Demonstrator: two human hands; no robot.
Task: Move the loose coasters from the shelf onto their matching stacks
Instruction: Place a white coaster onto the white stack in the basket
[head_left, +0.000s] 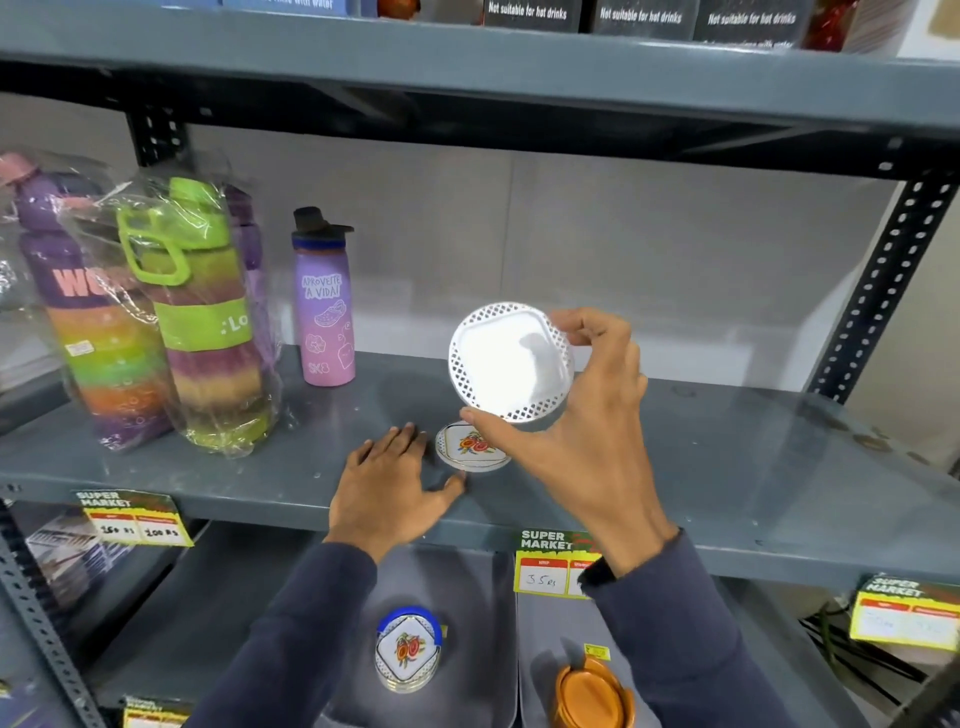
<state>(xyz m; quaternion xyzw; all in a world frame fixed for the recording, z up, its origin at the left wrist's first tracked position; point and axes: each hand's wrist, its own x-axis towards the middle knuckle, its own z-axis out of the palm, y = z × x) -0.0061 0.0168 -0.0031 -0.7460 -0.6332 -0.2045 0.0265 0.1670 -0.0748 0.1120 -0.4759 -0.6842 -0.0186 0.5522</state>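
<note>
White coaster (511, 361) sat pinched by its rim in the right hand (597, 415), tilted, directly above the shelf stack (470, 447); the left hand (387, 483) lay flat and empty beside it.

Glossy white coaster (511, 361) (lattice-edged); matt grey metal shelf (727, 467).

The right hand (587, 410) held a white coaster (511, 361) above the shelf (675, 467). The left hand (387, 486) lay flat beside a floral coaster (470, 447).
</note>
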